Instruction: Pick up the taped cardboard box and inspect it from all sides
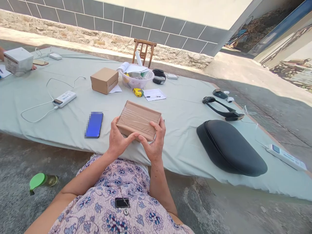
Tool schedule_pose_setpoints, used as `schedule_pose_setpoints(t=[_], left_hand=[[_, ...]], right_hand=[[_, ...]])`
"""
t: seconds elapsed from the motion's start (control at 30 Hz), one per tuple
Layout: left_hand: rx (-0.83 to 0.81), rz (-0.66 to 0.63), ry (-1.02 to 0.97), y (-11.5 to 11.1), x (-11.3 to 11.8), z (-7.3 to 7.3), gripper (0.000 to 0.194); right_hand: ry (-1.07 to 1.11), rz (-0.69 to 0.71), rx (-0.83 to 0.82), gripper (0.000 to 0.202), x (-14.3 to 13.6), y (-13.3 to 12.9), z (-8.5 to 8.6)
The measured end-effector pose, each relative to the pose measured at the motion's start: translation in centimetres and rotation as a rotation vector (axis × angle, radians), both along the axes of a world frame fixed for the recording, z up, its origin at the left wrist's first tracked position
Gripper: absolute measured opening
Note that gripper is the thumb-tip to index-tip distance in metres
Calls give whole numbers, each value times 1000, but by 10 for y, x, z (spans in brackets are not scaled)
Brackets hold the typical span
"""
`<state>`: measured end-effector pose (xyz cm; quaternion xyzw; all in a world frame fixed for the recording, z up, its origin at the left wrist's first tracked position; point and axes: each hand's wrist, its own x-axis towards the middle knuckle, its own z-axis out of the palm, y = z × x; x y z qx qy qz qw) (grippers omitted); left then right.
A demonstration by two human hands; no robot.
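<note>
Between my two hands is a brown cardboard box [138, 118], its top shiny and wrinkled like clear tape or film. My left hand [119, 139] grips its left side, the thumb along the near edge. On the right side my right hand [154, 138] is closed round the box, one finger lying on top; the two thumbs nearly meet at the near edge. A phone [94, 125] lies on the cloth left of my left hand. Beyond the box are a yellow tape measure [138, 92] and a paper with a pen [154, 96]. The box's underside is hidden.
On the cloth-covered table [180, 110] stand another cardboard box [104, 80], a filled basket [136, 79], a power strip [64, 98], a black case [231, 148] and a black headset [221, 110]. Another person's hand [34, 67] is by a white box [19, 61]. A green-lidded bottle [39, 182] is below.
</note>
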<state>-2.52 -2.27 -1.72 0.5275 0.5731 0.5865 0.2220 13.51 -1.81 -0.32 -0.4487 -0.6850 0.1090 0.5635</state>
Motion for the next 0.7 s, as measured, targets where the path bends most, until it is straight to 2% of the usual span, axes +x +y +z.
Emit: schedule_pose_setpoints(t=[0.1, 0.23, 0.4, 0.57, 0.7], left_hand=[[19, -30, 11, 1, -2, 1, 80], [106, -41, 44, 6, -7, 2, 54], [144, -52, 51, 9, -11, 2, 47], [215, -71, 45, 5, -13, 0, 44], [201, -81, 11, 7, -10, -9, 36]], right_hand=[[23, 35, -21, 57, 2, 3, -3], [124, 151, -76, 58, 9, 15, -12], [257, 196, -150, 60, 11, 24, -21], [309, 216, -97, 53, 9, 15, -18], [344, 209, -138, 65, 9, 16, -23]])
